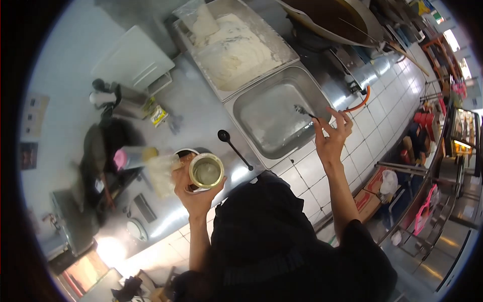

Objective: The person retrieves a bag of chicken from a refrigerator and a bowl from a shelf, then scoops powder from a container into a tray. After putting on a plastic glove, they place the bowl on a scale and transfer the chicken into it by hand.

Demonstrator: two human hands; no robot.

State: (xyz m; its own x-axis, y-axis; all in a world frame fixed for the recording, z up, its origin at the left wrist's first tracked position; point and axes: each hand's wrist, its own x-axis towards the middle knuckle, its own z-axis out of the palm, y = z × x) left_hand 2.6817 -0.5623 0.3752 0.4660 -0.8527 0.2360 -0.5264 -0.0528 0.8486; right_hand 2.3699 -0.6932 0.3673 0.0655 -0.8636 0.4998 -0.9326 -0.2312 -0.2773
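My left hand [193, 194] is closed around a round metal can [220, 176] with a brass-coloured rim. Its open top faces up and shows a pale grey-green inside. Just behind the can, partly hidden, another round container [187, 151] stands on the steel counter. Over the rectangular metal basin [241, 118], my right hand [333, 136] pinches the end of a small spoon [301, 109]. The spoon's tip looks dark and shiny; whether it carries anything is hard to tell. A black ladle [234, 148] lies between the can and the basin.
A tray [216, 85] of white flour with a plastic bag adjoins the basin. Beyond it sits a large wok [322, 30] with brown liquid. A yellow packet [158, 117], a pink-capped bottle [123, 158] and a plastic bag [162, 173] stand at the left.
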